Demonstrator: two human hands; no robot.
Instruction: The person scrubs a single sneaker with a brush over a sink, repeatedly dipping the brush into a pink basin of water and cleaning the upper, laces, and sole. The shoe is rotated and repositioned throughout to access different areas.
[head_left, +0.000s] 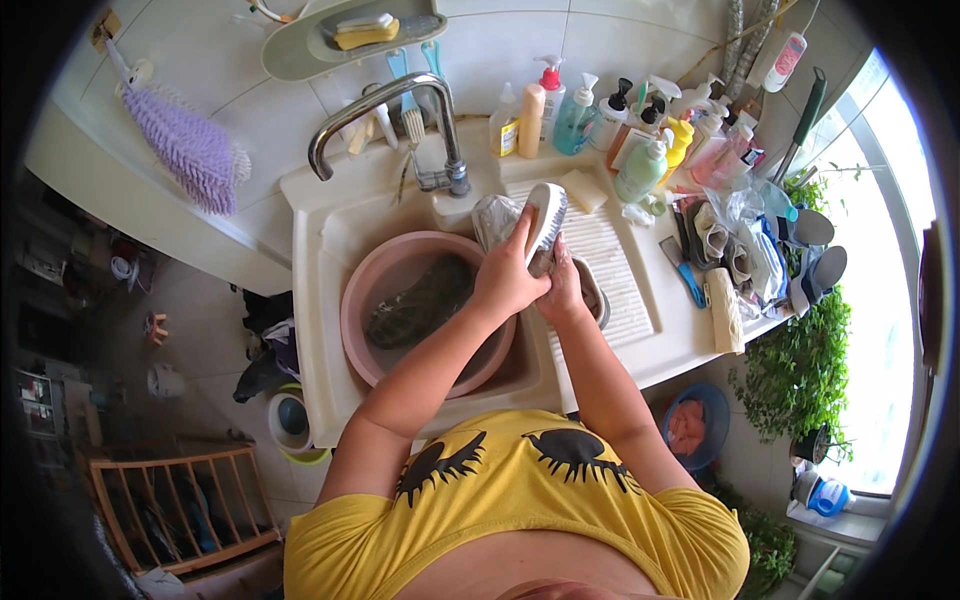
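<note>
My left hand (504, 279) grips a white scrubbing brush (541, 214), one finger laid along its back; the bristles face right. Close against it is my right hand (562, 291), wet with some foam, fingers pointing up below the bristles. What the right hand grasps, if anything, is hidden. Behind it a light-coloured shoe (598, 294) rests on the ribbed washboard (622, 262), largely covered by the hands. A crumpled clear plastic bag (491, 217) is beside the brush. Left of the hands, a dark shoe (420, 304) lies in murky water in a pink basin (355, 300).
The basin stands in a cream sink (315, 360) under a chrome faucet (442, 105). A soap bar (583, 191) lies on the washboard's top end. Several pump bottles (577, 112) line the back. Right are a blue-handled scraper (686, 274), more shoes (712, 232) and a paper-like roll (724, 311).
</note>
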